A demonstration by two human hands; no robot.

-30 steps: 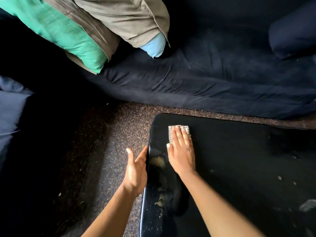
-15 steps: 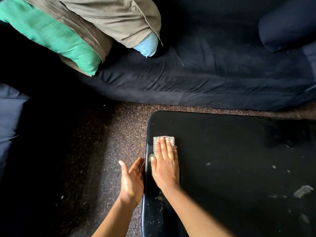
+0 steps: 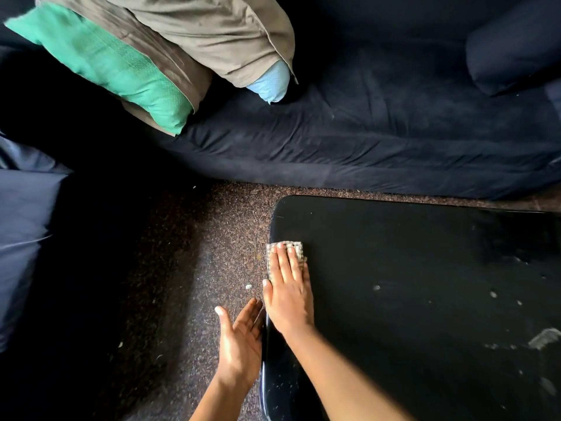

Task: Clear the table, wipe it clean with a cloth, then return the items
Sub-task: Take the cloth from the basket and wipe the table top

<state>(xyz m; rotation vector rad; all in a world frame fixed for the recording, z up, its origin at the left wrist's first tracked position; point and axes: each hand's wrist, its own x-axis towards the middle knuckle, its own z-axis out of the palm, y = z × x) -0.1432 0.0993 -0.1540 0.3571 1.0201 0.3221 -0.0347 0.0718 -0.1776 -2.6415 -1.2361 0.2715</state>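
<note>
Black glossy table (image 3: 409, 262), top bare except for debris. Small pale cloth (image 3: 299, 250) lies flat on the top at the table's left edge, near the far-left corner; its left side reaches the edge. Right hand (image 3: 288, 294) lies palm down over the cloth with fingers straight and together, pressing it to the surface; only the cloth's far end shows past the fingertips. Left hand (image 3: 239, 338) sits off the table, just beside the left edge, palm turned up toward the table, fingers relaxed and spread, holding nothing. Pale specks (image 3: 376, 287) are scattered across the right half of the top, with a larger whitish smear (image 3: 545, 338) near the right edge. Speckled brown floor (image 3: 188, 253) to the left. A dark blue sofa (image 3: 379, 141) runs along beyond the far edge, with a green pillow (image 3: 112, 65) and a tan pillow (image 3: 212, 34) at its left end.
</note>
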